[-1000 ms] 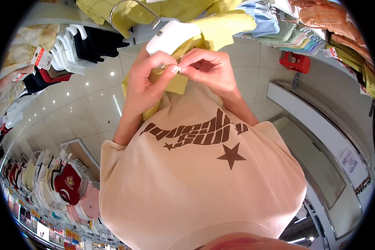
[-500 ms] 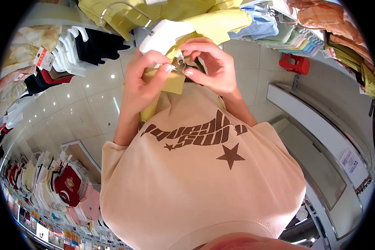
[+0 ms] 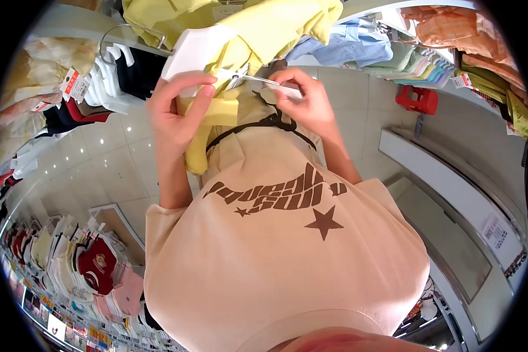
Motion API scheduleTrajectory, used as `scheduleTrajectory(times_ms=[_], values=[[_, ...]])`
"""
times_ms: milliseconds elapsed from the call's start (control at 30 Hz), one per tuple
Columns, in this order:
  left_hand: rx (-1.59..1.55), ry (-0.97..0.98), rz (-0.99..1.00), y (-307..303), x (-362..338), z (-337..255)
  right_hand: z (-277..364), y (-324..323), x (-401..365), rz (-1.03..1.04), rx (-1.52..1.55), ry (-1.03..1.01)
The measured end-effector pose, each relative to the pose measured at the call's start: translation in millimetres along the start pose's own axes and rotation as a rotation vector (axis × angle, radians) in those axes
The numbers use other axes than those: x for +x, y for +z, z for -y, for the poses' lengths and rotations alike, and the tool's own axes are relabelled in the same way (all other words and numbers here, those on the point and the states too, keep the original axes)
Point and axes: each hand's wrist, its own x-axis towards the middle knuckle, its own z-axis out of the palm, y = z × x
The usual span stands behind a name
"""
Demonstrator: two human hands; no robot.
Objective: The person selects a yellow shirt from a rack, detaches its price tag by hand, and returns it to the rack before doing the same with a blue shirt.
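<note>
A yellow garment (image 3: 249,32) hangs on a white hanger (image 3: 195,50) with a metal hook, in front of my body. My left hand (image 3: 182,111) pinches the garment and hanger near the collar. To its right, my right hand (image 3: 304,97) is closed on a small white tag (image 3: 290,90). A thin, pale cord is stretched between the tag and the garment near my left fingertips. Part of the garment hangs below my left hand, beside my wrist.
Clothes hang on racks at the left (image 3: 102,264) and along the top right (image 3: 358,44). A red stool (image 3: 416,100) stands on the tiled floor at the right. Beside it runs a long white-edged unit (image 3: 428,155).
My hands have moved apart, the left one further left with the hanger and garment. My right hand now holds the tag away from the garment, with its cord pulled straight.
</note>
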Motion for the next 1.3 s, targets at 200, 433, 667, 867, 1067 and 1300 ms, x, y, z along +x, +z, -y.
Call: scheduleTrajectory(times_ms=[200, 433, 667, 867, 1067, 1300], values=[[-0.055, -0.012, -0.043, 6, 2, 2, 22, -22, -3, 0.151, -0.027, -0.010], [-0.063, 0.007, -0.038, 8, 5, 7, 29, -15, 5, 0.206, -0.317, 0.036], [-0.142, -0.012, 0.005, 12, 4, 2, 16, -13, 16, 0.414, 0.115, -0.179], [-0.131, 0.007, -0.011, 13, 2, 4, 8, -1, 20, 0.376, 0.236, -0.068], [-0.093, 0.011, -0.058, 7, 4, 4, 1, -12, 30, 0.505, 0.253, -0.037], [-0.052, -0.022, -0.078, 2, 7, 2, -2, -12, 35, 0.435, 0.149, 0.005]])
